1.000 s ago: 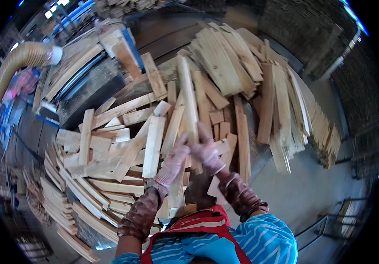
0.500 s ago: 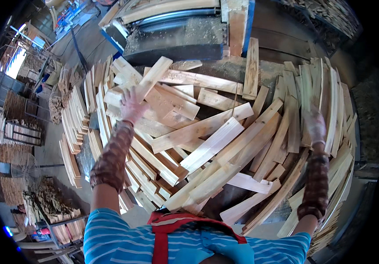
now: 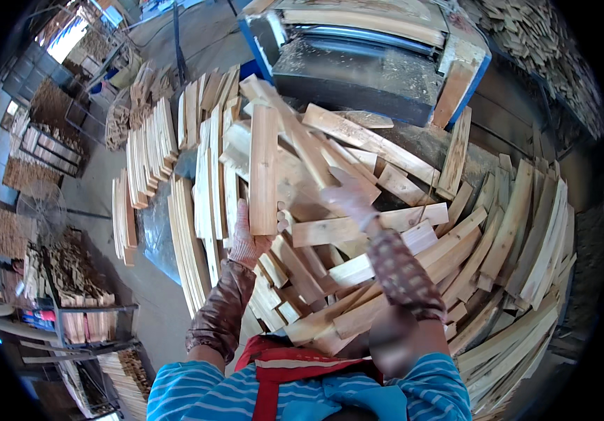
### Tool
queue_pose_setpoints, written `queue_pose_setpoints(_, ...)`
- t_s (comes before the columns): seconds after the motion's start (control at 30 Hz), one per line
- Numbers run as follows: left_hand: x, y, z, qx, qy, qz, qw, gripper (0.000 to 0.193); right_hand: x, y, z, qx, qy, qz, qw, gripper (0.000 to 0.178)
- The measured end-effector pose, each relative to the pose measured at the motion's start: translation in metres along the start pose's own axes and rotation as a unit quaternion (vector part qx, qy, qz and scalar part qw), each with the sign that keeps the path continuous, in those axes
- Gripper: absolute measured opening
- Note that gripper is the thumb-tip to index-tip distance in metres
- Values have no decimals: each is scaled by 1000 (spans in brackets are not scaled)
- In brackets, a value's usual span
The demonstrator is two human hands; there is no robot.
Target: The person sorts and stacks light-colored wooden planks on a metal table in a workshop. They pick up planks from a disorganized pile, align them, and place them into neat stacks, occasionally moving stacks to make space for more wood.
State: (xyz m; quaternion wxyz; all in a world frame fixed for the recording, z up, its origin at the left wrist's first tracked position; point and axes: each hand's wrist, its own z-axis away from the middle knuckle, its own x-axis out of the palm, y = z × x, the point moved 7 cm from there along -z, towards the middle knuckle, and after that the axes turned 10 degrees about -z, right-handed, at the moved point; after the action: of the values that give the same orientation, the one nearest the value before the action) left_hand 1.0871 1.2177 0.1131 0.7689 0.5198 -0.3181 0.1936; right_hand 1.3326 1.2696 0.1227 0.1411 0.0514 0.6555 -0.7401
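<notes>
A pale wooden board [image 3: 263,168] stands lengthwise in front of me, its lower end gripped in my left hand [image 3: 251,238], which wears a light glove. My right hand [image 3: 349,196], also gloved, is reached across to the middle and smeared by motion. Its fingers are beside the lower end of a slanting board [image 3: 295,126]; whether they grip it cannot be made out. Beneath both hands lies a jumbled heap of loose boards, among them a knotty board [image 3: 365,226] lying crosswise.
Behind the heap stands a blue-edged machine with a roller [image 3: 365,42] and sawdust on its bed. Rows of boards [image 3: 151,151] line the left side; long curved-looking boards [image 3: 540,231] stand stacked at the right. A round fan [image 3: 41,210] is farther left.
My view has swung left. My right hand has come from the right-hand stack to the middle, and my left hand has closed on a board at its near end.
</notes>
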Motion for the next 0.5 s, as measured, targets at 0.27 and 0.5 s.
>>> queue_pose_setpoints(0.27,-14,-48,64,-160,47,-174,971,53,22,17,195,103,-24,-682,723,64)
queue_pose_setpoints(0.5,-12,-63,77,-181,-26,-209,961,57,82,-5,258,58,20,-431,900,74)
